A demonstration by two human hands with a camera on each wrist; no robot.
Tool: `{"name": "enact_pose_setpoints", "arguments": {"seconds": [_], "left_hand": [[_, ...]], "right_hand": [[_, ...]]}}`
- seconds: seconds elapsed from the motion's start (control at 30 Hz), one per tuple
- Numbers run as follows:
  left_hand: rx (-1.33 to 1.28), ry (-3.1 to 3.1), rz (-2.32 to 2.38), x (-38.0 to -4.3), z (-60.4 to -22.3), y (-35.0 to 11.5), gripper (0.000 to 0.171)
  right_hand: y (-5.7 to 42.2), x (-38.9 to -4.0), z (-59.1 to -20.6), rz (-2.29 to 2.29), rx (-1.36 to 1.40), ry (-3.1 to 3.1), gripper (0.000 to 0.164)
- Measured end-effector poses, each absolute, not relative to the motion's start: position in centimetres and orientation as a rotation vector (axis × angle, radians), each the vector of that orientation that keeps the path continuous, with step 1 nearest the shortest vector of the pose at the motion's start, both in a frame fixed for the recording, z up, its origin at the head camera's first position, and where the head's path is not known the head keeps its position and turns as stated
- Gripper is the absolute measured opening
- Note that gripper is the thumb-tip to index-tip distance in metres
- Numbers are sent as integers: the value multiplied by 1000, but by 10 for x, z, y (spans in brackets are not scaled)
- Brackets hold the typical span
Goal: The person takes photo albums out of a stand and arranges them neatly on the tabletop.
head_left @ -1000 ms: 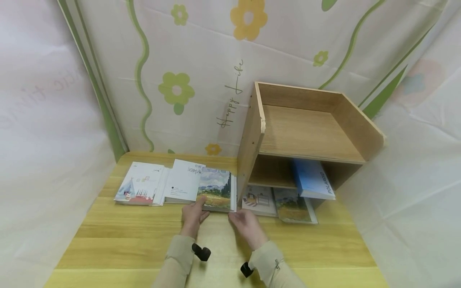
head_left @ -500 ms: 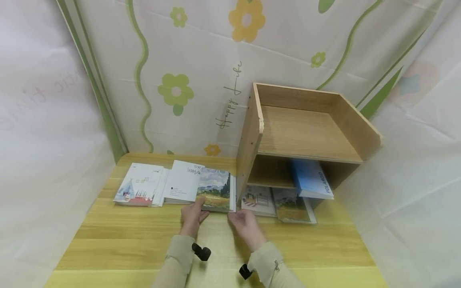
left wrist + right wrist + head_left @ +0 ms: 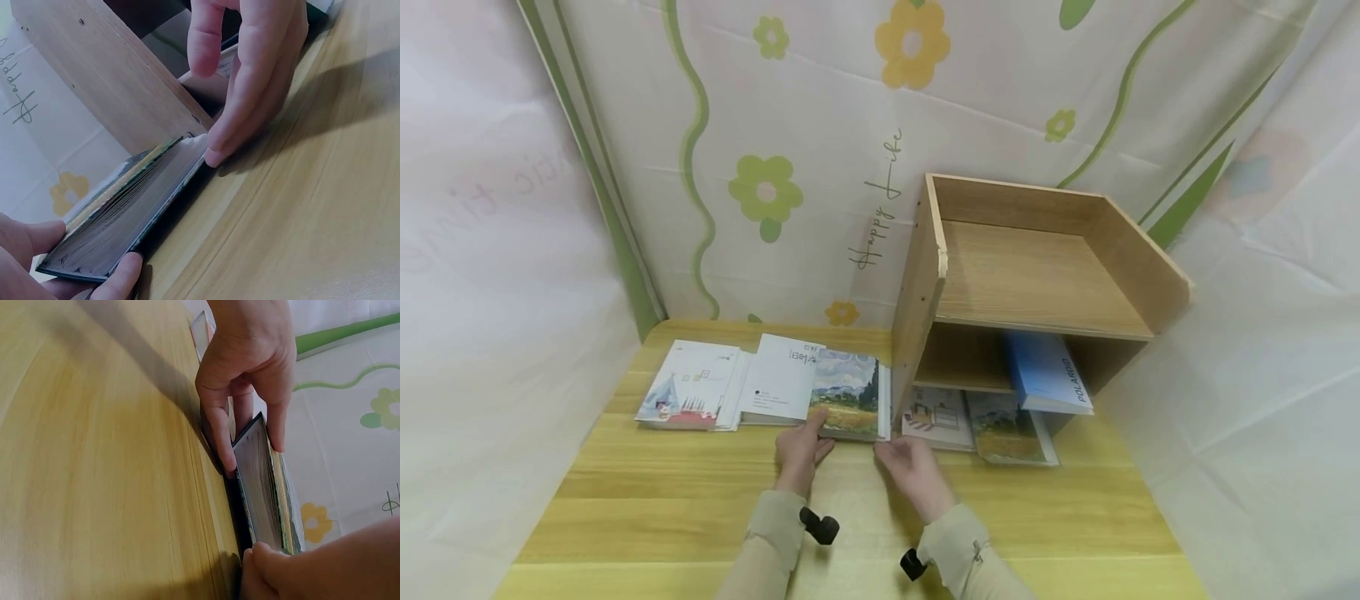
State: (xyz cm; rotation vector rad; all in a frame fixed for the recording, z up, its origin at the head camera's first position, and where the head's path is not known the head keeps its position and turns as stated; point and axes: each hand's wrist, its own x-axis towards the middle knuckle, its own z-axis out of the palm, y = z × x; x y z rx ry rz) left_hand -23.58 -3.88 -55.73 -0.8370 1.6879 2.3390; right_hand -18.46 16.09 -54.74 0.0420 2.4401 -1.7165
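Head: book [image 3: 847, 396] in left hand [image 3: 799, 456]

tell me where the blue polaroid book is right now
In the head view, the blue POLAROID book is on the right, jutting from the middle level of the wooden shelf, above a landscape-covered book at the bottom.

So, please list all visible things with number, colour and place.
Table: 1, yellow, foreground
Flowered cloth: count unclear, white, around table
Shelf: 1, brown, table's right
Tent-picture book: 1, white, far left
Lettered book: 1, white, right of that
Landscape book: 1, multicoloured, left of shelf
POLAROID book: 1, blue, middle compartment, protruding
Room-drawing book: 1, white, bottom compartment
Darker landscape book: 1, green, beside it
Sleeves: 2, beige, foreground
Wrist devices: 2, black, beside sleeves
Left hand: 1, gripping Landscape book's near-left corner
Right hand: 1, touching its near-right corner
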Motion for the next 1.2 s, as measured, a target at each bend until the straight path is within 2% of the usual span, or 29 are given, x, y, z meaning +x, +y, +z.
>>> {"name": "enact_pose_setpoints", "arguments": {"seconds": [0.23, 0.57, 0.83, 0.97, 1.2], "left_hand": [[-832, 1680, 2355, -232, -556, -38, 82], [-786, 1862, 2253, -227, -549, -34, 54], [-826, 1973, 2201, -224, -548, -35, 45], [-867, 2073, 2121, -224, -552, -39, 39], [-863, 1921, 2276, -224, -554, -43, 36]], "right_hand": [[163, -185, -546, -1718, 14, 2445, 35], [163, -184, -544, -1803, 46, 2372, 38], [165, -183, -546, -1888, 114, 2261, 53], [162, -185, -548, -2035, 160, 2071, 55], [161, -188, -549, -2150, 194, 1925, 57]]}}
